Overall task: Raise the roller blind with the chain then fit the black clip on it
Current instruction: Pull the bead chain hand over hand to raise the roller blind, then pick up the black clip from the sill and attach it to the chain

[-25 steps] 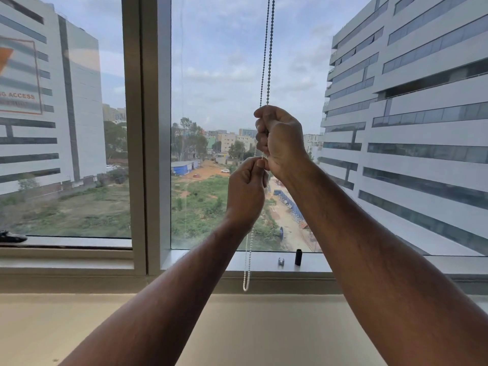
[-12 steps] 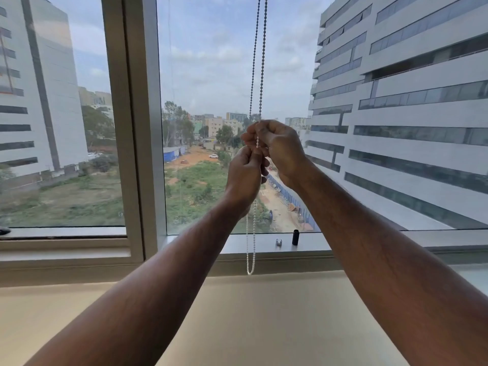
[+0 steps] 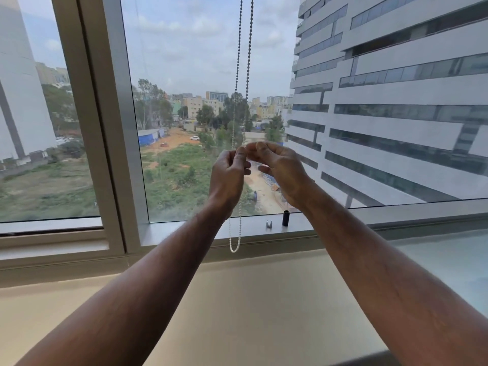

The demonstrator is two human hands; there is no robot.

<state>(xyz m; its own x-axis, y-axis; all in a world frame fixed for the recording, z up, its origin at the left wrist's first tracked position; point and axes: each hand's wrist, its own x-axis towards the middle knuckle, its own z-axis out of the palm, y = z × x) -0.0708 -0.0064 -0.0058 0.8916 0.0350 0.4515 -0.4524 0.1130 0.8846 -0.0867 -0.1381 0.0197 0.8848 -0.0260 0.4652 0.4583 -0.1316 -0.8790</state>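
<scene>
Both hands are raised before the window, fingertips together. The left hand (image 3: 228, 173) pinches the bead chain (image 3: 247, 62); the right hand (image 3: 280, 167) also pinches near it, other fingers loosely spread. The black clip (image 3: 285, 218) stands upright on the window sill (image 3: 369, 220), beside a small metal piece (image 3: 268, 224)

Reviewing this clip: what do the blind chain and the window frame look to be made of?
Blind chain: small beads, grey and metallic-looking above the hands, white below, so possibly plastic; unclear. Window frame: smooth, satin light-grey with sharp edges, probably painted or anodised aluminium.
</scene>
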